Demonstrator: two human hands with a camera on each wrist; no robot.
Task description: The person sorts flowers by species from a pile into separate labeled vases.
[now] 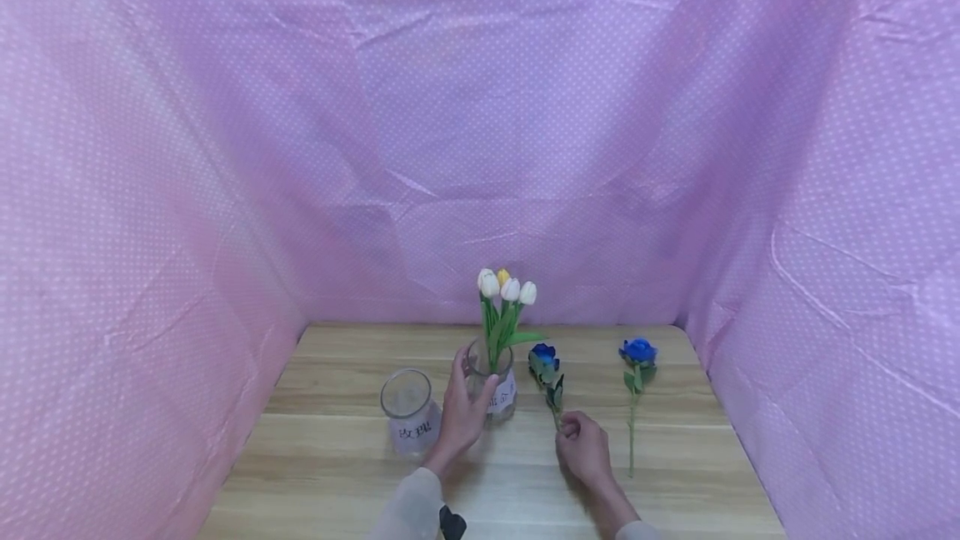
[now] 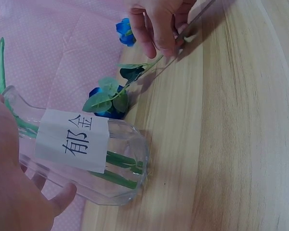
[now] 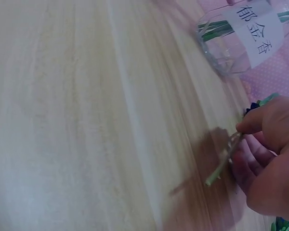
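My left hand (image 1: 465, 417) grips a clear glass vase (image 1: 501, 408) near its rim, fingers round one side and thumb on the other. White tulips and a yellow one (image 1: 510, 290) stand in it; their green stems (image 2: 120, 163) show through the glass. On its front is a white paper label (image 2: 72, 139) with handwritten characters. To the right, my right hand (image 1: 585, 447) pinches the stem (image 3: 225, 160) of a blue rose (image 1: 545, 355) between thumb and fingers. The rose's head points away, beside the vase, and the stem's cut end sticks out behind the fingers.
A second glass vase (image 1: 408, 402), also labelled and with no flowers in it, stands left of my left hand. Another blue rose (image 1: 639, 350) lies at the right, its stem towards me. Pink dotted cloth (image 1: 480, 148) encloses the wooden table (image 1: 337, 473) at the back and sides.
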